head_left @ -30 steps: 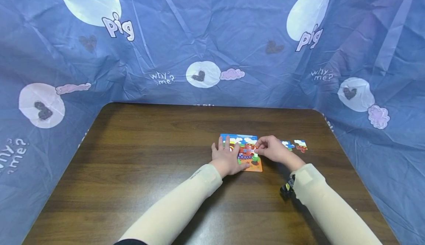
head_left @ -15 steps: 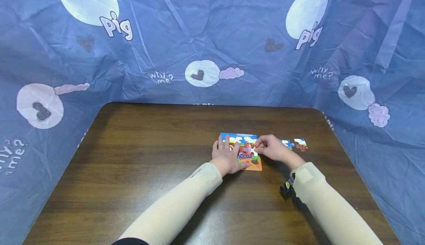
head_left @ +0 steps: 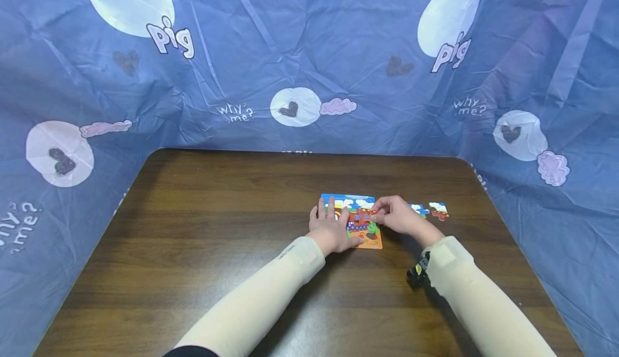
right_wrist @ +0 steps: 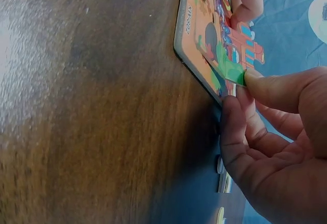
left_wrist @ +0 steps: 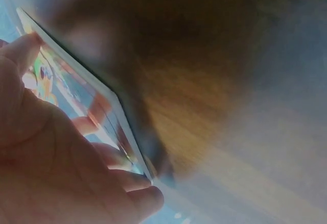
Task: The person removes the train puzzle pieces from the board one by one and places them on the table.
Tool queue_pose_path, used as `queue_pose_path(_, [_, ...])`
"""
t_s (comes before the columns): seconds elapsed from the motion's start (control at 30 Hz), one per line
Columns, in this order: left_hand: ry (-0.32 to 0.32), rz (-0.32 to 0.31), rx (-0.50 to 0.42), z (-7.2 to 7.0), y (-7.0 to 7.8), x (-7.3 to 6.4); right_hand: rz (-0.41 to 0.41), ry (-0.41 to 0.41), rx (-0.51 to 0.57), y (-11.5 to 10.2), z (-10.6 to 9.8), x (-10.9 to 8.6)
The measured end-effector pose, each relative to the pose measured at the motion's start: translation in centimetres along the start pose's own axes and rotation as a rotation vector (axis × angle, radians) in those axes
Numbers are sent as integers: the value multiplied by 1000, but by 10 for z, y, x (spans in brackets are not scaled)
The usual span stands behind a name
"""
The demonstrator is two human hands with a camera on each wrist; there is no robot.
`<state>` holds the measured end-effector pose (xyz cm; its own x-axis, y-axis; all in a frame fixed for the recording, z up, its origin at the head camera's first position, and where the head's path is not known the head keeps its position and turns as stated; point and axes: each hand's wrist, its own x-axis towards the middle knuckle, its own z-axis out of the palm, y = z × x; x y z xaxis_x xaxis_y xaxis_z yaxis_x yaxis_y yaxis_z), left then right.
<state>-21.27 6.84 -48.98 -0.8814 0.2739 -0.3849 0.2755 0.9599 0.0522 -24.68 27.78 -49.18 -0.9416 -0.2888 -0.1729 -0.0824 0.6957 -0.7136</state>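
Note:
A colourful jigsaw puzzle board (head_left: 362, 243) with sky, clouds and an orange lower part lies right of the table's middle. My left hand (head_left: 330, 234) rests on its left side with fingers spread straight; in the left wrist view the fingertips reach along the board's far edge. At the right side, thumb and fingers of my right hand (head_left: 398, 217) pinch a puzzle piece (right_wrist: 230, 68) with green and red print. The right wrist view has this piece slightly tilted over the board, its green corner under the thumb. Part of the picture is hidden beneath the left hand.
Behind the right hand lie loose puzzle pieces, one blue and white piece (head_left: 418, 209) and one with red and white print (head_left: 438, 211). The dark wooden table (head_left: 232, 228) ends at a blue patterned cloth (head_left: 304, 50) hanging behind it.
The pinched piece has changed its tilt: white glare on it has gone, and its green print shows. Both hands stay nearly in place.

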Motion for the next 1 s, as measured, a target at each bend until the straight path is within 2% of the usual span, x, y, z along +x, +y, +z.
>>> queue_pose_path(0.1, [-1,-2,-3,-1,0,-2,33,37,13,-1,-3,-1])
queue_pose_path(0.23, [-7,4,-2,-2,0,-4,56,37,52,-4,-12,-3])
queue_pose_path(0.37, [-12,2,-7,-3,0,-3,13,-11,80,-8,-19,-4])
queue_pose_path(0.5, [-1,11,-19,-1,-2,-3,-24,12,139,-10,-26,-8])
queue_pose_path(0.73, [22,30,-3,4,-5,-2,17,62,250,0,-41,-21])
queue_pose_path(1.0, [73,45,28,5,-6,-4,8,125,245,12,-57,-40])
